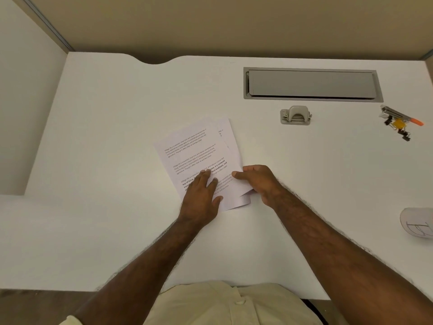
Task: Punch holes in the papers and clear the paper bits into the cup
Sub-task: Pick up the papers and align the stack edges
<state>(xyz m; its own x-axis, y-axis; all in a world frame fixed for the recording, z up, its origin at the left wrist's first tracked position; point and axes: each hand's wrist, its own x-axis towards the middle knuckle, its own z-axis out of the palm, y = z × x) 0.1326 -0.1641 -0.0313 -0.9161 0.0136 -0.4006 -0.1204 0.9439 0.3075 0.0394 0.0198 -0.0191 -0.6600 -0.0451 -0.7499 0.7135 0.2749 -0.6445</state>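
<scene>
A small stack of printed white papers lies tilted on the white desk, sheets slightly fanned. My left hand rests flat on the lower part of the stack, fingers spread. My right hand grips the stack's right edge between thumb and fingers. A grey hole punch stands farther back to the right, apart from both hands. A white paper cup lies at the right edge of view, partly cut off.
A grey cable-tray lid is set into the desk at the back right. A stapler, an orange pen and several binder clips sit at the far right. Partition walls stand behind and at the left.
</scene>
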